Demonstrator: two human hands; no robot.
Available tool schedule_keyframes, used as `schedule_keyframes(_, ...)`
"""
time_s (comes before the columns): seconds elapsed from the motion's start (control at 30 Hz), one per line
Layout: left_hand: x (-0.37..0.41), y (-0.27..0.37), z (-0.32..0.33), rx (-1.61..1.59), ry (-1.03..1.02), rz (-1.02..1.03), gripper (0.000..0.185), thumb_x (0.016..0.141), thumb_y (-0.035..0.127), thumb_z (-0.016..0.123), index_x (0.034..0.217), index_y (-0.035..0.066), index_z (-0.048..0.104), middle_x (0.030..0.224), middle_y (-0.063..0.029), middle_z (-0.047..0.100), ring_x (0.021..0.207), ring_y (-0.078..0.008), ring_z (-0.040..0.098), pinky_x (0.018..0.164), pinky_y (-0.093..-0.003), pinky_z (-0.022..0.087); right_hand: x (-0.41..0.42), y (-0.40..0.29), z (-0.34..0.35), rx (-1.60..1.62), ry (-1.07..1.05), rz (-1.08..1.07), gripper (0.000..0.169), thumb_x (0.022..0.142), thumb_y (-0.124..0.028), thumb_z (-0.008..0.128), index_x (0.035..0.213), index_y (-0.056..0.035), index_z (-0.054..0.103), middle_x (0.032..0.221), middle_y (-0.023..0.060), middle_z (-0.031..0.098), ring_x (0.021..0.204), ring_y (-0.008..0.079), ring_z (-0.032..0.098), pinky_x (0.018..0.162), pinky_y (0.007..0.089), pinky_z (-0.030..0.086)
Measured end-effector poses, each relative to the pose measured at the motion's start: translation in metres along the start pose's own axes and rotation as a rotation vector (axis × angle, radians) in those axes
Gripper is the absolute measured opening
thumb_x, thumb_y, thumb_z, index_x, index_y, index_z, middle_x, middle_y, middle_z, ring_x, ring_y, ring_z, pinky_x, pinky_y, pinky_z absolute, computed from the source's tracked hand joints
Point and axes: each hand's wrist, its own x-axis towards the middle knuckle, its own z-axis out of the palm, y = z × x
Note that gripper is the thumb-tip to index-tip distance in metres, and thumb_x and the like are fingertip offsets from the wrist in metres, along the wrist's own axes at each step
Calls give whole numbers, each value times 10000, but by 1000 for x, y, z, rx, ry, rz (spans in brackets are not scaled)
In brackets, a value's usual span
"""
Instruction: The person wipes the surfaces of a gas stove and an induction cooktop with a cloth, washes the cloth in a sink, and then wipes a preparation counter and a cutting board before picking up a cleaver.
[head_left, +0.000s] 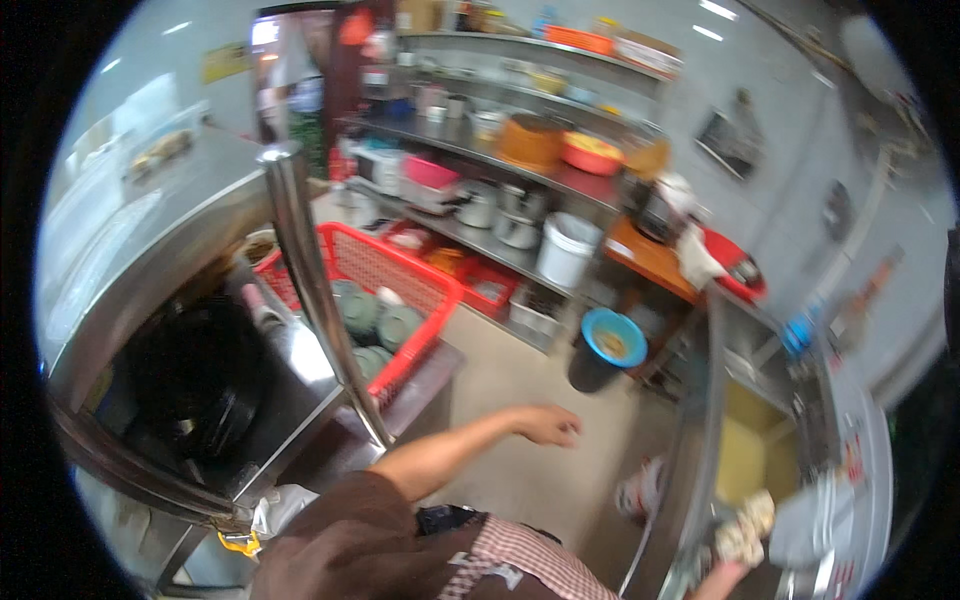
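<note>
My left hand (551, 426) reaches out over the tiled floor, fingers loosely curled and nothing visible in them. At the lower right, my right hand (726, 576) grips a pale, lumpy bundle (745, 531) that looks like a crumpled cloth; blur hides its exact nature. The bundle is over the near end of a metal sink (716, 375), which holds yellowish, cloudy water (742, 450). Beyond my left hand stands a black bucket (592, 371) topped by a blue basin (636, 341) with food scraps in it.
A red plastic basket (401, 262) with green bowls (397, 326) sits left, behind a steel post (300, 232). Left of it is a stove with a blackened wok (199, 375). Metal shelving (480, 154) with pots lines the back. A white-and-red tub (639, 487) stands beside the sink.
</note>
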Motion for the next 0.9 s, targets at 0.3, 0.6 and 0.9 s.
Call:
schedule_keyframes(0.3,127,-87,-64,112,-49,-139,529,816,382,652,1204,30,580,1073,-152,653,980,-294,612,834,-393,489,233,103,29,-569,32,213,184,855,-124,543,974,16,530,722,82,524,534,163,475,486,302,416)
schedule_keyframes(0.6,202,-160,-104,32,3,-381,460,848,358,642,1157,20,593,902,-109,648,770,-198,619,675,-361,496,404,119,27,-1258,-144,405,142,847,-120,569,931,-7,547,719,71,544,564,169,498,514,314,430)
schedule_keyframes(0.9,466,-124,-139,112,-140,286,341,875,327,612,1038,29,590,879,-112,649,831,-259,595,759,-410,481,427,-1,-159,-1820,268,424,103,839,-115,595,889,-30,564,716,60,564,593,174,521,542,326,443)
